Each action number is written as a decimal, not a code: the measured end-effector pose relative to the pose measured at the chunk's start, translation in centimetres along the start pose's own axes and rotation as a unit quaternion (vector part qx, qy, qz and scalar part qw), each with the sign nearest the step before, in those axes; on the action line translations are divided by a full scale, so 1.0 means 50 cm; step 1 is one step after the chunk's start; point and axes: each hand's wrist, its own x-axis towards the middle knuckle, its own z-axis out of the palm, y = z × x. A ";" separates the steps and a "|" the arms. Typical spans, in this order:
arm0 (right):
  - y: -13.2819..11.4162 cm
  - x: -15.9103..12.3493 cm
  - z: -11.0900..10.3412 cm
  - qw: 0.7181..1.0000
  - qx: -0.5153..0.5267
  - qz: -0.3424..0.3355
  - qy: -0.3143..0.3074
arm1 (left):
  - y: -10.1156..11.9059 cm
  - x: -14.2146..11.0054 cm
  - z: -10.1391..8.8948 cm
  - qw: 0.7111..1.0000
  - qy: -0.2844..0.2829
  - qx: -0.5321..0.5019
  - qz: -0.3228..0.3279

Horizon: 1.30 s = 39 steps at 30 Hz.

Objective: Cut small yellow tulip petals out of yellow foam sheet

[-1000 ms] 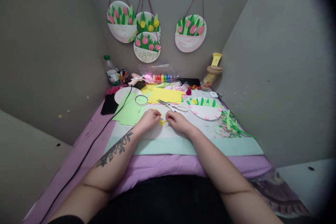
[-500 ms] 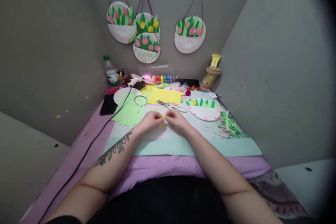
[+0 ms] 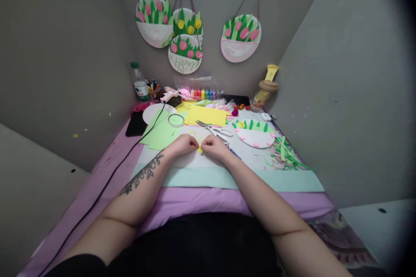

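Observation:
My left hand [image 3: 183, 144] and my right hand [image 3: 212, 146] meet over the white sheet in the middle of the table, fingers curled. Between their fingertips they pinch a small yellow paper piece [image 3: 200, 149]. White-handled scissors [image 3: 216, 130] lie just beyond the hands. A paper plate [image 3: 256, 135] with green paper leaves and pink bits rests to the right of the scissors. Yellow paper sheets [image 3: 207, 115] lie behind the scissors.
Light green paper [image 3: 159, 133] and a tape ring [image 3: 176, 120] lie at the left. A glue gun [image 3: 170, 95], its black cord [image 3: 107, 181], paint bottles [image 3: 204, 94] and a water bottle [image 3: 140, 83] line the back. Green and pink scraps [image 3: 286, 156] are piled right. Decorated plates [image 3: 185, 47] hang on the wall.
Both hands stayed together at the table's middle, working the yellow piece between the fingertips; they shifted slightly and the camera tilted a little.

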 end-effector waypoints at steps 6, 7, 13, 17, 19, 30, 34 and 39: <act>-0.006 0.017 0.010 0.993 -0.107 -0.035 -0.031 | -0.001 0.004 0.001 1.000 -0.013 0.027 0.008; -0.004 0.020 0.011 0.991 -0.122 -0.040 -0.036 | 0.000 0.004 0.000 0.999 -0.012 0.030 0.007; 0.007 0.032 0.016 0.977 -0.195 -0.059 -0.060 | 0.002 0.001 -0.002 0.999 -0.012 0.039 -0.007; 0.006 0.031 0.017 0.969 -0.225 -0.071 -0.068 | 0.005 -0.001 -0.006 0.999 -0.017 0.037 -0.011; 0.004 0.030 0.016 0.967 -0.234 -0.077 -0.071 | 0.008 -0.002 -0.007 0.999 -0.016 0.038 -0.016; 0.009 0.027 0.013 0.971 -0.213 -0.100 -0.052 | 0.016 -0.002 -0.003 0.998 0.003 0.058 -0.030; 0.023 0.018 -0.003 0.977 -0.172 -0.116 -0.040 | 0.015 -0.001 0.000 0.997 0.006 0.067 -0.026; 0.043 0.000 -0.016 0.977 -0.147 -0.145 -0.056 | 0.014 0.001 0.000 0.997 0.001 0.073 -0.021</act>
